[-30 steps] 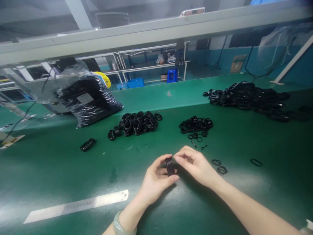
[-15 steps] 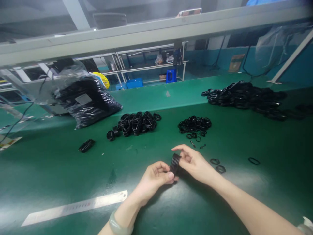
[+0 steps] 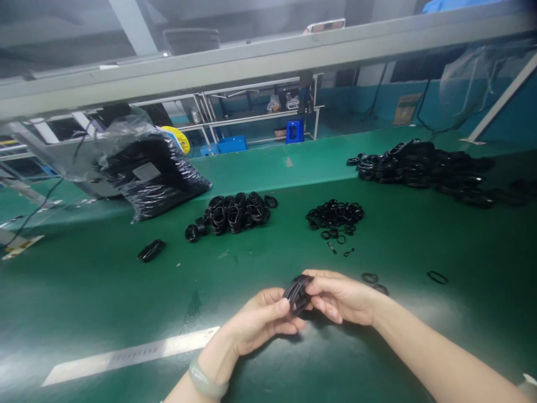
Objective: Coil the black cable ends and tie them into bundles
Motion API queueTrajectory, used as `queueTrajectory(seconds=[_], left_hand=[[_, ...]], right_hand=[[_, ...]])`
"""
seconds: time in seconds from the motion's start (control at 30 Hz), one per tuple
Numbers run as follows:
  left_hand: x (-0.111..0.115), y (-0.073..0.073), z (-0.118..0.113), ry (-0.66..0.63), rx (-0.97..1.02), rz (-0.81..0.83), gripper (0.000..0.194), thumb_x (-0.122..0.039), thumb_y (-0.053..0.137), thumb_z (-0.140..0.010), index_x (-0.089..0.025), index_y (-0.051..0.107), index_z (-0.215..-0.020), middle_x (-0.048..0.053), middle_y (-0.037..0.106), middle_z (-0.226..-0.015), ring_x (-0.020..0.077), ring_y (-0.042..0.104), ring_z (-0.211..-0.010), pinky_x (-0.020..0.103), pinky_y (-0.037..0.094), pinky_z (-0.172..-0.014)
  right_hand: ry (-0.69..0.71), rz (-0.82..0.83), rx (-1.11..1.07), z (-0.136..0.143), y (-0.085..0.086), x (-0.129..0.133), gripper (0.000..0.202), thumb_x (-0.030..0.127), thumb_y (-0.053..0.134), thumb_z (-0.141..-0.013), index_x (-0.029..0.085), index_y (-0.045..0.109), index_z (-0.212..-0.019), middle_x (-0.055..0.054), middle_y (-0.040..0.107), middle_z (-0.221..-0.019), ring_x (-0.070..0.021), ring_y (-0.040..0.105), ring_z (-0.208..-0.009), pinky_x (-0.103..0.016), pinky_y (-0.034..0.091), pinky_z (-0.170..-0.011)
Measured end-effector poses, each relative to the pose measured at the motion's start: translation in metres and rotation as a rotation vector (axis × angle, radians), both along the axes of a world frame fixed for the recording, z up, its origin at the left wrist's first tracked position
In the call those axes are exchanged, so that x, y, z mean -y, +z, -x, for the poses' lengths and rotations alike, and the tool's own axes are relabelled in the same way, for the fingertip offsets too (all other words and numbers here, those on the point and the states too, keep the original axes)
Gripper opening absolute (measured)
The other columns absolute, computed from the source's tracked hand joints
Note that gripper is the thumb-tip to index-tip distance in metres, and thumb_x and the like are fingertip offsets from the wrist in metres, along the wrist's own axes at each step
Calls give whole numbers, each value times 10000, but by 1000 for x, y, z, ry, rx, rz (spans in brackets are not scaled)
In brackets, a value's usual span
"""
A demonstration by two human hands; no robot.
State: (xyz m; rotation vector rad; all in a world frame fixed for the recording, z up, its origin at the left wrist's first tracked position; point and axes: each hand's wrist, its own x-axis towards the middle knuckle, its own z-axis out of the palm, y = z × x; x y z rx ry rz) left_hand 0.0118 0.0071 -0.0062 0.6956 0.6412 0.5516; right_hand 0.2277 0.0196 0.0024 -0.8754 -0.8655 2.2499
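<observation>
A small stack of black rubber rings [image 3: 297, 292] is held between both hands above the green tabletop. My left hand [image 3: 266, 319] pinches its left side, thumb on the near face and fingers beneath. On the right side, my right hand [image 3: 342, 296] grips the same stack with thumb and fingers. Beyond the hands lies a heap of small black rings [image 3: 335, 214]. Two loose rings [image 3: 370, 277] rest beside my right wrist, one partly hidden by it. Farther left sits a pile of bundled black rings [image 3: 237, 212].
A steel ruler [image 3: 130, 356] lies at the front left. One black bundle [image 3: 151, 250] sits apart on the left, near a plastic bag of black goods [image 3: 153, 173]. A large black ring heap [image 3: 419, 168] is at the back right. A metal beam [image 3: 268, 64] crosses above the table.
The stack of rings has turned from upright to tilted, its opening now facing me more. My right hand has come lower and closed its thumb and fingers on the stack's right side.
</observation>
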Motion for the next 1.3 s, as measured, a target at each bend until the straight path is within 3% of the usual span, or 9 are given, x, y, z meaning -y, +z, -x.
queueTrajectory(seconds=[0.1,0.2,0.4,0.63,0.77,0.93,1.07,1.2,1.3], left_hand=[[-2,-1,4,-50,24,10,366,-412,789,-761,-85,684,-887,106,750,-779,156,743,-673,190,590,-632],[-7,0,10,-72,33,2,367,-441,761,-780,-104,653,-878,116,757,-828,152,727,-599,200,583,-556],[-11,-1,18,-109,17,-37,465,-557,669,-820,-94,632,-811,155,756,-801,143,703,-541,190,546,-501],[-9,-1,17,-166,-16,-54,490,-557,781,-705,-115,569,-698,94,706,-781,102,643,-507,199,518,-494],[-10,2,15,-169,-49,-75,443,-506,767,-752,-129,542,-692,76,686,-735,92,625,-501,176,465,-465],[-12,5,12,-112,-81,-110,453,-525,704,-806,-141,516,-660,63,670,-681,78,589,-481,173,439,-454],[-13,6,10,-90,-106,-123,452,-514,695,-818,-150,494,-640,57,668,-664,72,571,-466,179,427,-462],[-13,6,11,-109,-135,-131,448,-507,719,-794,-147,501,-640,61,666,-666,90,585,-476,195,426,-470],[-13,6,10,-98,-151,-155,446,-497,730,-785,-143,508,-630,51,653,-650,84,572,-466,196,418,-476]], right_hand=[[58,56,-76,-2,-6,-1,184,189,712,-733,152,561,-832,27,656,-535,-39,494,-322,-90,347,-294],[131,55,-169,-4,-11,-2,227,148,757,-722,138,563,-840,-8,702,-615,-40,566,-374,-76,418,-349],[200,29,-311,-4,-18,-1,323,381,760,-835,139,547,-850,-59,736,-699,-82,652,-458,-121,506,-420],[272,-33,-360,-4,-27,-1,274,301,763,-842,148,544,-903,-70,742,-751,-92,675,-525,-145,545,-475],[411,-49,-263,-7,-25,-2,344,410,752,-827,110,602,-901,-77,707,-783,-130,679,-550,-230,592,-457],[330,-164,-170,-4,-17,-2,387,439,782,-788,91,616,-759,-25,629,-708,-55,584,-484,-152,546,-465],[331,-193,-121,-3,-12,-2,385,451,778,-777,104,611,-767,1,594,-653,-45,524,-447,-131,480,-413],[343,-208,-67,-2,-14,-1,567,669,625,-824,138,532,-647,14,540,-597,-54,486,-408,-159,462,-373],[320,-258,-31,-2,-16,-1,565,660,623,-835,143,513,-635,32,515,-591,-37,454,-383,-143,411,-353]])
